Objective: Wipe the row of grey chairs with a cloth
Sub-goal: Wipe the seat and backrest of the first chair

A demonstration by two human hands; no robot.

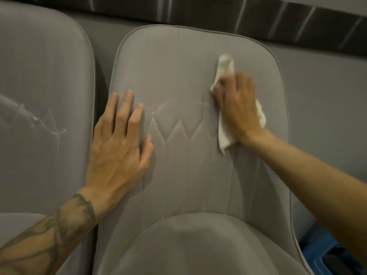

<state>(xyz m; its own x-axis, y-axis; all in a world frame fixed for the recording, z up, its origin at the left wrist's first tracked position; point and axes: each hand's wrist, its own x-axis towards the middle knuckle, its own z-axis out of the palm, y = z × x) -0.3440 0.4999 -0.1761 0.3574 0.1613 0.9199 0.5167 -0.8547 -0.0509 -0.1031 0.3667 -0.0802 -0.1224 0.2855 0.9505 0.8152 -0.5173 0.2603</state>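
the fingers (220, 90) of the right hand (238, 104) are lying close together and fairly flat over a white cloth (223, 137), pressing it against the upper right part of the backrest of the middle chair (178, 76); the hand is showing blurred, so the thumb is not readable. the cloth is sitting crumpled under the palm, one end sticking out above the fingertips and another hanging out below the wrist, all of it touching the grey upholstery. the left hand (119, 143) is resting flat on the left part of the same backrest, its fingers (126, 108) spreading wide and straight, holding nothing, the outer ones reaching the piped left edge of the chair. between the two hands a zigzag line of stitching (178, 130) is running across the backrest, with a faint pale smear just above it. a tattoo (65, 225) is wrapping the left forearm near the wrist. below the hands the rounded seat cushion (198, 245) of the middle chair is filling the bottom of the view. just beside it, the left chair (39, 76) is standing with a narrow dark gap between them, and whitish streaks (35, 120) are crossing its backrest. behind both chairs a grey panel (327, 76) is running along, topped by a dark band (278, 14) with pale slanted stripes. a blue thing (317, 255), too cut off to tell, is showing at the lower right.
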